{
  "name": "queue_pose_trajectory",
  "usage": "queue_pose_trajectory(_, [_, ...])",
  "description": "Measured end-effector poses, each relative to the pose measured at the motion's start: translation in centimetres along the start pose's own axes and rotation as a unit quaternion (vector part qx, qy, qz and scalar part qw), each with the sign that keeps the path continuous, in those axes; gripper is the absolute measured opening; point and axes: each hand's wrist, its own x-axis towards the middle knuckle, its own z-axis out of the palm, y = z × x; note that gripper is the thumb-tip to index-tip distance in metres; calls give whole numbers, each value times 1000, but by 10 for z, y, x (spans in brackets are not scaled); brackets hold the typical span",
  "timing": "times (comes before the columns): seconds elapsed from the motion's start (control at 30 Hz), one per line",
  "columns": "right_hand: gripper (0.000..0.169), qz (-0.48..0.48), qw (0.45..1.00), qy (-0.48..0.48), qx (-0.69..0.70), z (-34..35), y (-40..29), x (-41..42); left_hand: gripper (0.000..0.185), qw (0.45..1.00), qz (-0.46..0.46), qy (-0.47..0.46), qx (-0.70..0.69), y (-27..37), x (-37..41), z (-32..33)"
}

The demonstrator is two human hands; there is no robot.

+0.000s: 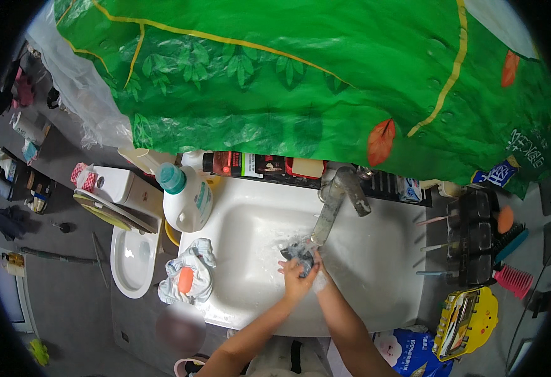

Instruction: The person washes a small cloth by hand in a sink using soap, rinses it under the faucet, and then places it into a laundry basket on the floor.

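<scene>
A small dark wet cloth [306, 262], with suds on it, is bunched between my two hands under the spout of a metal faucet [330, 213]. My left hand [298, 282] grips its near side, some fingers spread. Against its right side is my right hand [320, 269], partly hidden, with white foam at the wrist. Water splashes around the cloth in the white washbasin [247, 226]. On the basin's left rim lies a light patterned cloth [202, 254] with an orange bar of soap [186, 280] on top.
A white detergent bottle [187, 200] with a teal cap stands at the basin's back left corner. Packages fill a black rack [275, 165] behind. A green plastic sheet [256, 94] hangs above. Toothbrush holders [478, 235] are at right; a toilet [136, 257] stands left.
</scene>
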Motion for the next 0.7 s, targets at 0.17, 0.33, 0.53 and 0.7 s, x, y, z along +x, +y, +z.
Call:
queue_pose_trajectory(0.17, [47,-90,990,85,-66,-1,10,15,16,973,101,13,206,-14,27,-11])
queue_pose_trajectory(0.33, [45,-70,988,126,-62,-34,7,17,20,982,82,67,158,-28,20,-7])
queue_pose_trajectory(0.53, [46,-78,992,9,-97,-33,11,8,21,981,91,-4,171,-20,12,-7])
queue_pose_trajectory(0.7, [32,-68,985,149,-56,4,7,2,30,933,185,25,308,-28,41,-25])
